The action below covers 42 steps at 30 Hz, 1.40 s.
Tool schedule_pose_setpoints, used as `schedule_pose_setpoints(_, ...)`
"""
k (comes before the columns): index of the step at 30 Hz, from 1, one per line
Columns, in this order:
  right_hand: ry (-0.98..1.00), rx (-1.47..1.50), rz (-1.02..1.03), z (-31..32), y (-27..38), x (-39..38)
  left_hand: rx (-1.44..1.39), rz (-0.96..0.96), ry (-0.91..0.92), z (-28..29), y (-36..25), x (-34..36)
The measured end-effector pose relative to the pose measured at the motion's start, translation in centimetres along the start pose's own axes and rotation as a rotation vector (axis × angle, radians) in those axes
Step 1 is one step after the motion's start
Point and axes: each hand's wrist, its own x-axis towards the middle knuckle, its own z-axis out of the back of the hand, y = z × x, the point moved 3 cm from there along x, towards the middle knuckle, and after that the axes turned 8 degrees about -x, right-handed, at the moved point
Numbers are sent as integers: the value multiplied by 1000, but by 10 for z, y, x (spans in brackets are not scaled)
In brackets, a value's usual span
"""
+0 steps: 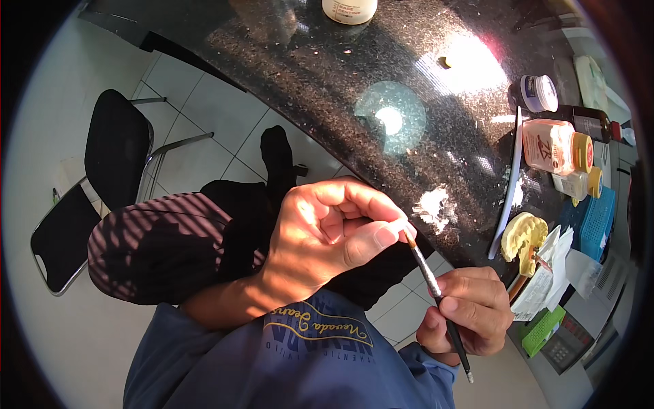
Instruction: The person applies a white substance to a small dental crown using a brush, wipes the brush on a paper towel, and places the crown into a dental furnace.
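Observation:
Between thumb and forefinger, my left hand (327,228) pinches a small white piece (398,224), mostly covered by the fingertips; its exact kind is too small to tell. My right hand (473,308) is closed around a fine paintbrush (425,270) with a metal ferrule and a dark handle. The brush slants up to the left, and its brown bristles meet the fingertips of my left hand, at or very near the white piece. Both hands are held in front of my body, just off the edge of the dark speckled countertop (327,102).
A patch of white powder (436,208) lies on the counter near my hands. To the right are a long pale strip (507,184), a yellowish dental cast (523,237), a pink bottle (548,145) and a white jar (538,93). A black chair (119,146) stands at left.

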Motion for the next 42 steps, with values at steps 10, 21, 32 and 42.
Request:
schedule_pose_setpoints(10,-13,-3,45,0,0,1,10,-21,8,-2,0,-1)
schedule_pose_setpoints(21,-24,18,35,-3,2,4,12,-18,2,1,-3,-3)
schedule_pose_setpoints(32,-327,18,267,24,13,-32,91,-167,-23,10,7,-4)
schedule_pose_setpoints(42,-183,-1149,-292,159,-33,-62,57,-231,226,-38,34,-17)
